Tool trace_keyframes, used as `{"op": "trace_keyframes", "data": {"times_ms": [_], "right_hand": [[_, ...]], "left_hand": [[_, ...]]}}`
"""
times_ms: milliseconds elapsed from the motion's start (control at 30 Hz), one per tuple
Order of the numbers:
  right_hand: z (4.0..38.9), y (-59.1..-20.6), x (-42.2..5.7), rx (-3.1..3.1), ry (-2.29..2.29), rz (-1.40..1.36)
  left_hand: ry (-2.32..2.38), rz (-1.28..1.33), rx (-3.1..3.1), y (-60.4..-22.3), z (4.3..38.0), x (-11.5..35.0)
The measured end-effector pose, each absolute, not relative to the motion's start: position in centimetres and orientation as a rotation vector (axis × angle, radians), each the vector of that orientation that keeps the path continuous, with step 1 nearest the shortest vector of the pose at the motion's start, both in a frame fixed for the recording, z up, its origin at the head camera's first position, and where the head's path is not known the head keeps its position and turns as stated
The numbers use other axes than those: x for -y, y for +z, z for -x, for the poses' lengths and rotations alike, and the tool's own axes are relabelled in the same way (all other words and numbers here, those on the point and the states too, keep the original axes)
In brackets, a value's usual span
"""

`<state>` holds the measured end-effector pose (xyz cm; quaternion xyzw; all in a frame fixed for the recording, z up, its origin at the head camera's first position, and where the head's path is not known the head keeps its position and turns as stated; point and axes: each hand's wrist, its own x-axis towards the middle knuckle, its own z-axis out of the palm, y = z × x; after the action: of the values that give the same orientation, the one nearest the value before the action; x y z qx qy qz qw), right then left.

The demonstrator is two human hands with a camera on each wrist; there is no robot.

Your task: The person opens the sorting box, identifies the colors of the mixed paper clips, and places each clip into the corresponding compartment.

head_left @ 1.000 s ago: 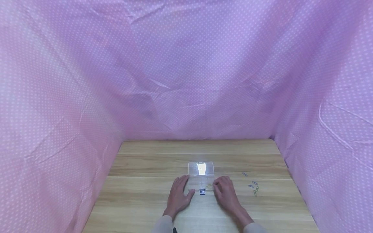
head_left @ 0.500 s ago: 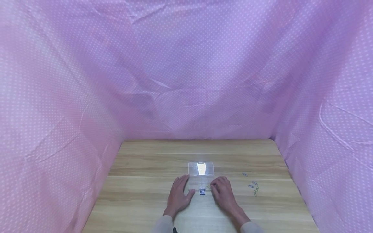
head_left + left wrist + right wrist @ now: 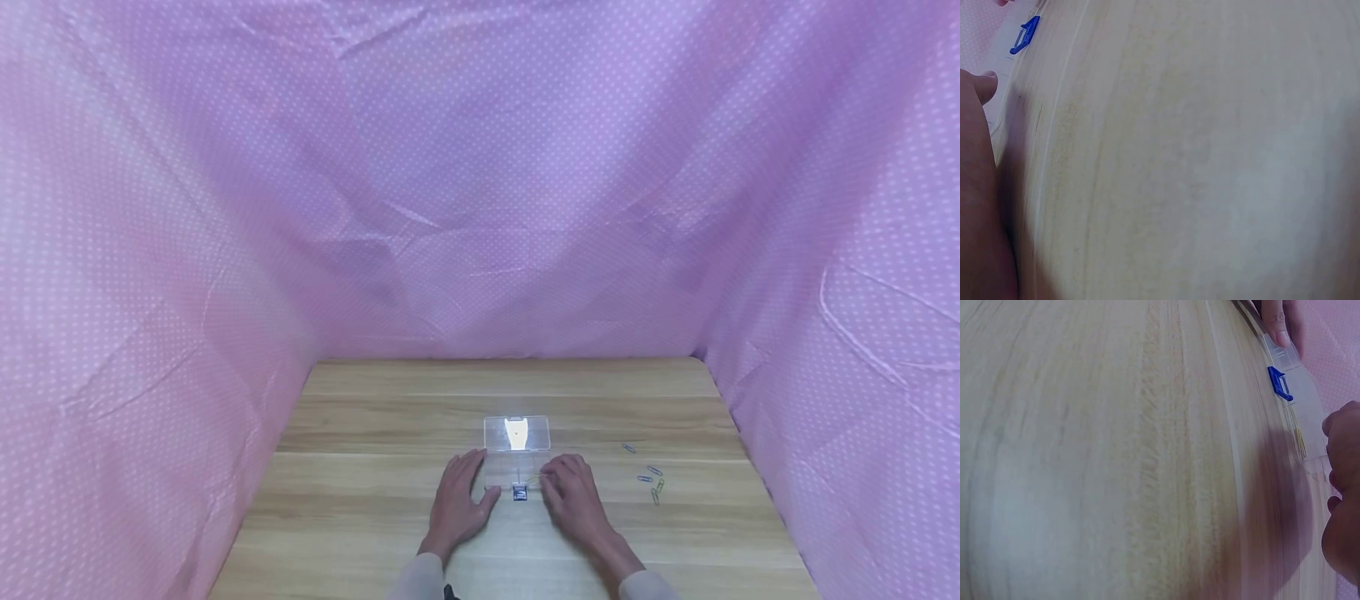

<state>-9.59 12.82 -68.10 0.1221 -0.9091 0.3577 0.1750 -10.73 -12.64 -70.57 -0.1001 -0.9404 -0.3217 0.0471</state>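
Note:
A clear plastic box [image 3: 498, 471] with a divider lies with its lid [image 3: 495, 435] folded back. Its blue latch [image 3: 1274, 381] hangs at the front. My left hand [image 3: 457, 504] holds the box's left end, thumb at the front corner and fingers towards the back. My right hand [image 3: 576, 496] is at the box's right end, fingers curled. Thin yellow pieces [image 3: 1299, 439], seemingly paper clips, show inside the right compartment close to those fingertips. Whether the right fingers pinch one is hidden.
Right of the box, several loose paper clips lie on the wooden table [image 3: 375, 500]: blue ones [image 3: 645, 479] and green ones [image 3: 656, 497]. Pink dotted cloth [image 3: 480, 292] walls in the back and both sides.
My right hand has shifted slightly left, its fingertips now over the box's right end. The left hand and the box have stayed in place.

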Motion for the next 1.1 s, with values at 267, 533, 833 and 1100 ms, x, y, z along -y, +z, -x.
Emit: {"op": "trace_keyframes", "data": {"times_ms": [267,533,833,1100], "right_hand": [[9.3,-68.0,-12.8,2.538,0.974,-0.379],[8.9,-67.5,-12.9,2.613,1.005,-0.371],[8.7,-67.0,-13.1,2.646,0.984,-0.36],[8.6,-66.8,-13.5,2.701,1.018,-0.365]], "left_hand": [[-0.989,0.293,2.875,-70.4,10.8,12.6],[-0.988,0.304,2.866,-70.3,10.8,12.6],[-0.968,0.319,2.848,-70.5,10.7,12.7],[-0.955,0.341,2.827,-70.4,10.7,12.7]]}}
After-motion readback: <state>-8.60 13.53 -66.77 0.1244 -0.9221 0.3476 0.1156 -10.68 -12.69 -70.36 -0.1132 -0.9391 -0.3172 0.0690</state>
